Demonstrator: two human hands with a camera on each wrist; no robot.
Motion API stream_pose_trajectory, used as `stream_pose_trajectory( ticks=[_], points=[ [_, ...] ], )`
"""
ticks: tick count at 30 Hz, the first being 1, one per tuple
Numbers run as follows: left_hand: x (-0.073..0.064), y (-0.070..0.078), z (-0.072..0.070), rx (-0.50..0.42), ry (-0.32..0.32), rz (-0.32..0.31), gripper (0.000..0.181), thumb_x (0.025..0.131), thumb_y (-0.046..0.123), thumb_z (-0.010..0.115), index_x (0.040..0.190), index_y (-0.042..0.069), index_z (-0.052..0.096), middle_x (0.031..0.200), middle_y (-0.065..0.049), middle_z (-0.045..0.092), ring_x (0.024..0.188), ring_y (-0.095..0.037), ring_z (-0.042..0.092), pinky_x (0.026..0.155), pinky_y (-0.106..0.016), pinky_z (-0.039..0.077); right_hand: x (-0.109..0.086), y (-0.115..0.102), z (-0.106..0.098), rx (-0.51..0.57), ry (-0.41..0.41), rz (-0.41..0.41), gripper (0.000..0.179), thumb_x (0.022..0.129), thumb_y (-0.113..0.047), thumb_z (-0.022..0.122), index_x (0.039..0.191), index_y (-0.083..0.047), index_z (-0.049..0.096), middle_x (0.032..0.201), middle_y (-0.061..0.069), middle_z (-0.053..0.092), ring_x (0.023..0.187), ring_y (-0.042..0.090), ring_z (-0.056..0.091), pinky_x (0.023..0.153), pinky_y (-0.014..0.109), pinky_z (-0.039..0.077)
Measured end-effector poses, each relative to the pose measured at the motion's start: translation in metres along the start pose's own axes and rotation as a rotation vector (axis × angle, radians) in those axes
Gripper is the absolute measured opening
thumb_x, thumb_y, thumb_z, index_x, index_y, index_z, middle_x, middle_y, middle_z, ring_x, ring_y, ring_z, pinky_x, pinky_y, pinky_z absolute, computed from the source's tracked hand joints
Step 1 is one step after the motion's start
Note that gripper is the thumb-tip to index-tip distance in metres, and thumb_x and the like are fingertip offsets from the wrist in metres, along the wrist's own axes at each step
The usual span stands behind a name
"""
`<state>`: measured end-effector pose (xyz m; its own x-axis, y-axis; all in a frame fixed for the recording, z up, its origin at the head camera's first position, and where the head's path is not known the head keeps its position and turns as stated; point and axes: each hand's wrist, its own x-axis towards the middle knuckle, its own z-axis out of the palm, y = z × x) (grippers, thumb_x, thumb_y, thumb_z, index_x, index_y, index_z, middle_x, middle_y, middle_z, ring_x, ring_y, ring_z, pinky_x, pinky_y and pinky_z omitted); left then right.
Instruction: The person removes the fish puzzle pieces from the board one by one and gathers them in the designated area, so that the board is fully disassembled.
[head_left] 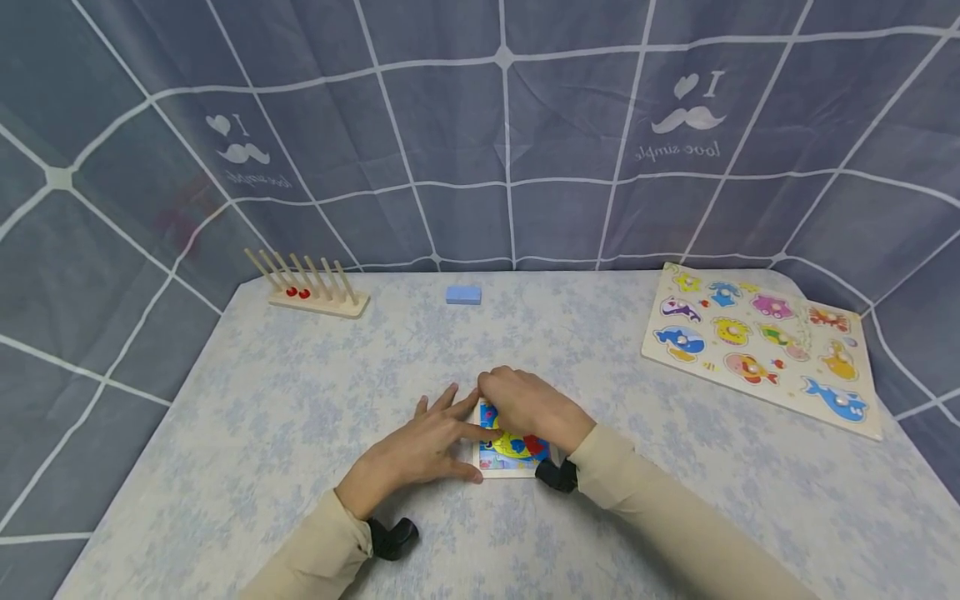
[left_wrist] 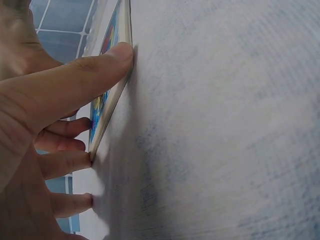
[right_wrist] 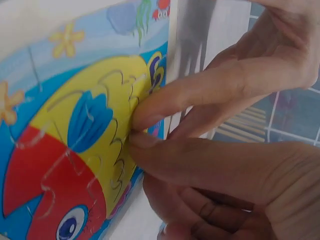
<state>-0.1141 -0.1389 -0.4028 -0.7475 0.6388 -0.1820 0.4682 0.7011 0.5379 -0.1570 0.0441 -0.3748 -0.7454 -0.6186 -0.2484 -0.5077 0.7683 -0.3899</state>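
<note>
A small framed fish jigsaw puzzle (head_left: 517,454) lies on the table between the hands. Its yellow and red fish picture (right_wrist: 95,125) fills much of the right wrist view, with seams between the pieces. My left hand (head_left: 431,442) spreads over the puzzle's left side, index finger reaching across the picture. In the left wrist view, the left thumb (left_wrist: 120,52) rests on the wooden frame edge (left_wrist: 112,102). Curled over the far part of the puzzle, my right hand (head_left: 528,404) has its thumb (right_wrist: 155,147) on the picture beside the left index fingertip. Its other fingers are partly hidden.
At the back left stands a wooden peg rack (head_left: 318,304) with red beads low on its pegs. A blue block (head_left: 463,295) lies at the back middle. A large sea-animal knob puzzle board (head_left: 772,367) lies at the right. Behind the table hangs a grey-blue checked curtain (head_left: 450,125).
</note>
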Motion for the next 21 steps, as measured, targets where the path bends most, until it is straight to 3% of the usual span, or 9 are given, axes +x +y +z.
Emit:
stream_pose_trajectory(
  ticks=[6, 21],
  points=[
    [0.0008, 0.0012, -0.0009, 0.032, -0.009, -0.022, 0.061, 0.079, 0.041, 0.080, 0.136, 0.029, 0.062, 0.161, -0.013, 0.018, 0.144, -0.052, 0.007, 0.101, -0.079, 0.011, 0.0029, 0.0035, -0.0022, 0.014, -0.037, 0.010, 0.028, 0.085, -0.002, 0.075, 0.111, -0.005, 0.064, 0.102, 0.004, 0.060, 0.087, 0.016, 0.053, 0.078, 0.030, 0.050],
    [0.0006, 0.0017, 0.0002, 0.040, -0.005, -0.027, 0.060, 0.080, 0.040, 0.080, 0.136, 0.028, 0.062, 0.161, -0.015, 0.020, 0.144, -0.051, 0.008, 0.102, -0.079, 0.012, 0.0033, 0.0090, -0.0009, 0.088, -0.040, 0.022, 0.035, 0.083, 0.000, 0.076, 0.115, -0.004, 0.063, 0.104, 0.005, 0.059, 0.088, 0.017, 0.055, 0.080, 0.033, 0.052]
  ],
)
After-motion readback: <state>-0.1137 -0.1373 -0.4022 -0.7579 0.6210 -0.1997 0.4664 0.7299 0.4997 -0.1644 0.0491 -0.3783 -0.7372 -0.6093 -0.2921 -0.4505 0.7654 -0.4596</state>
